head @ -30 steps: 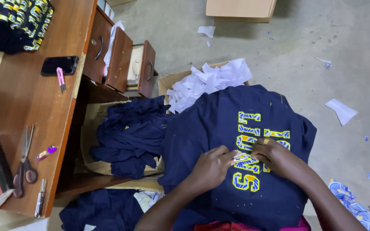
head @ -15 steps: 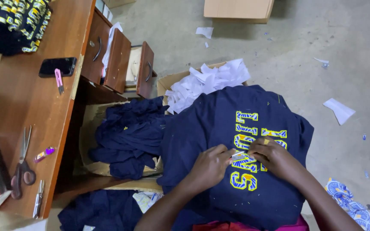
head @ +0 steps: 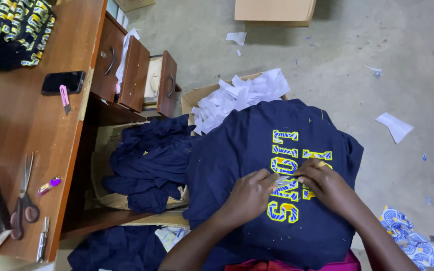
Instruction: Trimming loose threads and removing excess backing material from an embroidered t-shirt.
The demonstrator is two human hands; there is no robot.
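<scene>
From the head camera, the navy shirt [head: 257, 150] is lying spread over the person's lap at centre frame, its yellow-and-blue lettering [head: 290, 175] facing up. The left hand [head: 249, 193] is pinching at the lettering, fingers curled, and the right hand [head: 322, 183] is pressing beside it, fingertips nearly meeting. At nine o'clock, scissors [head: 22, 200] are resting on the wooden desk [head: 21, 125]; at twelve, paper scraps [head: 242, 95] are filling a cardboard box.
</scene>
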